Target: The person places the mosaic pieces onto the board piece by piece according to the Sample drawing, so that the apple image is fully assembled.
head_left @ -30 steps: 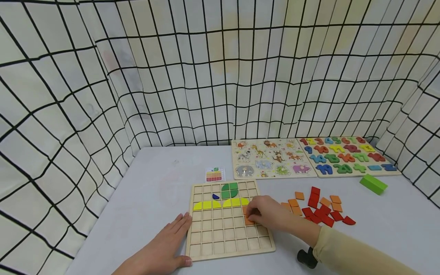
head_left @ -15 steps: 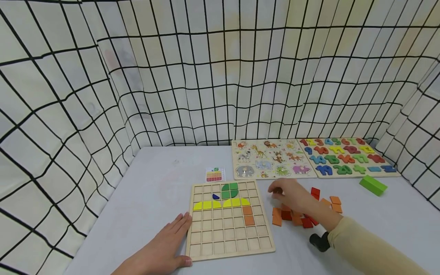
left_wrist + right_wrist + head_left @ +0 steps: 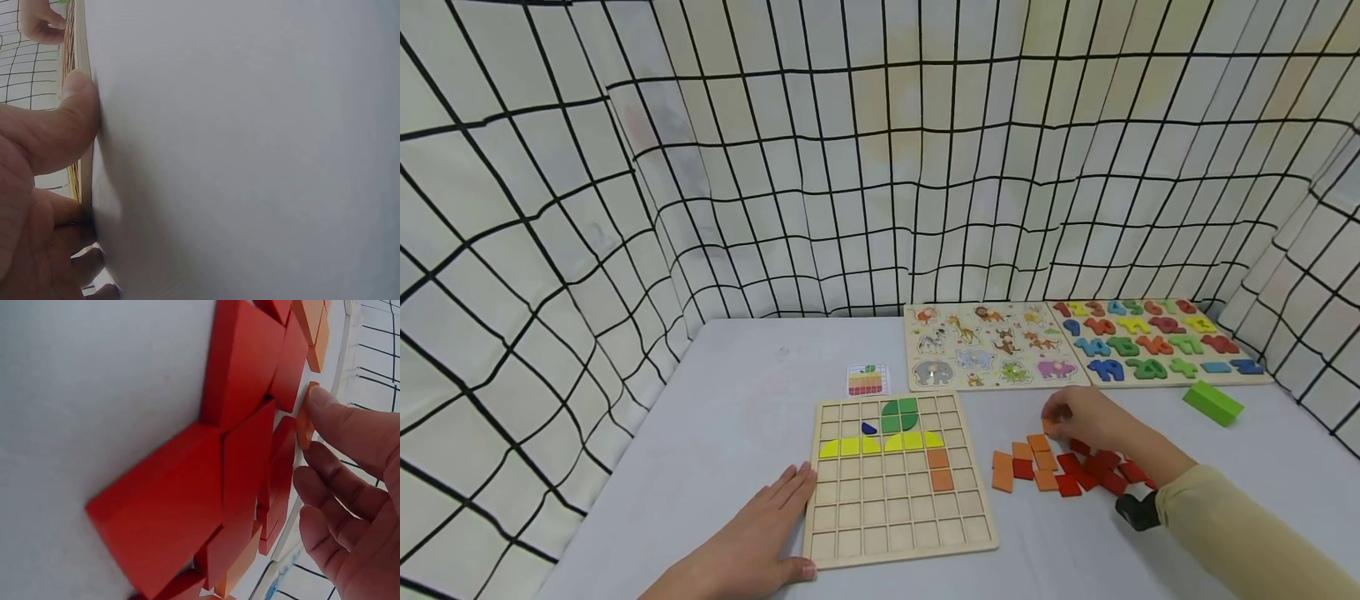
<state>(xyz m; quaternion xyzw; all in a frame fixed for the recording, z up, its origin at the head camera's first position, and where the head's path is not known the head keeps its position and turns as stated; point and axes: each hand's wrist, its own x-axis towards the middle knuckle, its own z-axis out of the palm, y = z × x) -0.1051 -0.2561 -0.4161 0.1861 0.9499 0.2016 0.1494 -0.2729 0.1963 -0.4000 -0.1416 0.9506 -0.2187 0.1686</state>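
Note:
The wooden grid board (image 3: 901,533) lies flat, with yellow, green, blue and orange tiles in some cells. My left hand (image 3: 748,529) rests against its left side, fingers fairly straight; the left wrist view shows the thumb (image 3: 78,112) touching the board's edge. Over to the right, my right hand (image 3: 1090,419) is at the far side of the loose tiles. Its thumb and index finger pinch an orange square tile (image 3: 305,419), mostly covered by the fingers in the head view. Red tiles (image 3: 169,500) lie close beside that hand.
A small pattern card (image 3: 867,381) lies behind the board. An animal puzzle (image 3: 992,346) and a number puzzle (image 3: 1157,342) stand farther back. A green block (image 3: 1213,403) is at right, and black-gridded white cloth (image 3: 850,192) encloses the table.
My right hand has left the two orange tiles on the board and moved right to the loose tiles, where it now pinches an orange one. The left hand stays in place.

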